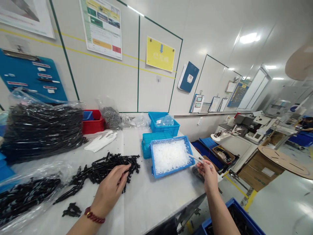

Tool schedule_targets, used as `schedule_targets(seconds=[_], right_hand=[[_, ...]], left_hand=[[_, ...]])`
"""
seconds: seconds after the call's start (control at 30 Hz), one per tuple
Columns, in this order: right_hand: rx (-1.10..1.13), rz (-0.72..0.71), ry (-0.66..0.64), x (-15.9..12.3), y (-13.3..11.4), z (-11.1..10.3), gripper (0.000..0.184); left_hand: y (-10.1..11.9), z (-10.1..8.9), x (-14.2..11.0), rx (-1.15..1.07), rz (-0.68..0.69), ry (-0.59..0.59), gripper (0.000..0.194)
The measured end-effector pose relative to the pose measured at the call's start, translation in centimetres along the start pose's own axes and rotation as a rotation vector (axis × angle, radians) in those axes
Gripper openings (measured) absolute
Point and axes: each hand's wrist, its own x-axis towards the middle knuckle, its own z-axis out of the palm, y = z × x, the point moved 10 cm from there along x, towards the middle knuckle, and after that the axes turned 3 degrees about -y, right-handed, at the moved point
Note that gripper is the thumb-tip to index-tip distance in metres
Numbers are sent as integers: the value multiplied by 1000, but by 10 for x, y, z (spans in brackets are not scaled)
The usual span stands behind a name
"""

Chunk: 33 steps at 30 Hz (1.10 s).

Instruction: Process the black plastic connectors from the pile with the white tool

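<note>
My left hand (111,189) rests on a loose heap of black plastic parts (102,169) spread on the white table, fingers curled around some of them. My right hand (207,171) pinches a thin metal tool like tweezers (195,158), whose tip reaches into a blue tray (156,173) filled with small white translucent pieces (170,155). A red bead bracelet (94,217) sits on my left wrist.
Big clear bags of black parts lie at left (41,130) and front left (24,195). White gloves (101,141), a red bin (94,124) and further blue bins (163,125) stand behind. A blue crate (234,215) sits below the table's right edge.
</note>
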Motion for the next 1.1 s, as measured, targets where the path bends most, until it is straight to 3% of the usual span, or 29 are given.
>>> schedule_targets(seconds=[0.43, 0.83, 1.1], right_hand=[[-103, -18, -35, 0, -12, 8, 36], [-95, 82, -124, 15, 10, 37, 39], [-150, -12, -104, 22, -10, 36, 44]], left_hand=[[-1, 3, -1, -7, -10, -29, 29], [-3, 4, 0, -2, -7, -30, 30], [1, 5, 1, 11, 12, -39, 28]])
